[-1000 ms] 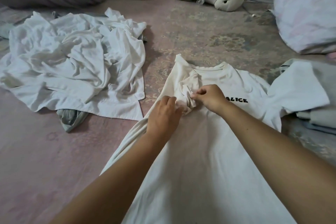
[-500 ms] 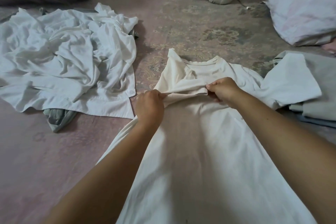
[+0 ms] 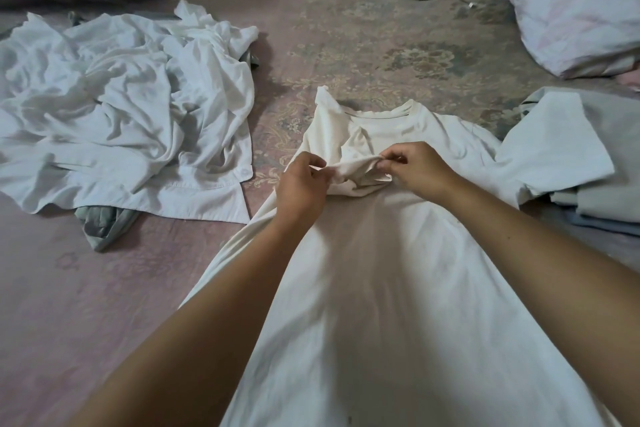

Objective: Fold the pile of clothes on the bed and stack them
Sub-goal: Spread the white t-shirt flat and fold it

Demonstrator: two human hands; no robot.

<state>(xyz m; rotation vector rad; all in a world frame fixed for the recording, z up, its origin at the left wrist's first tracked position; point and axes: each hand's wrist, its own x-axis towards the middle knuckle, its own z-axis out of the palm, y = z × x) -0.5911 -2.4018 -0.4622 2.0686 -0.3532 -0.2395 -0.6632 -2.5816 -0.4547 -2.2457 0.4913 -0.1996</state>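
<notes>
Hands: left hand (image 3: pixel 302 184) and right hand (image 3: pixel 414 168) pinch the shirt (image 3: pixel 381 288) sleeve.
Done: stack (image 3: pixel 588 163) right of fingers.
Left: pile (image 3: pixel 121 114) left of fingers, unfolded.

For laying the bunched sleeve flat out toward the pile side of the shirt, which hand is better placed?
Probably the left hand. It pinches the sleeve end nearest the cream T-shirt edge that faces the unfolded pile. The right hand pinches the end over the chest and would have to cross over.
</notes>
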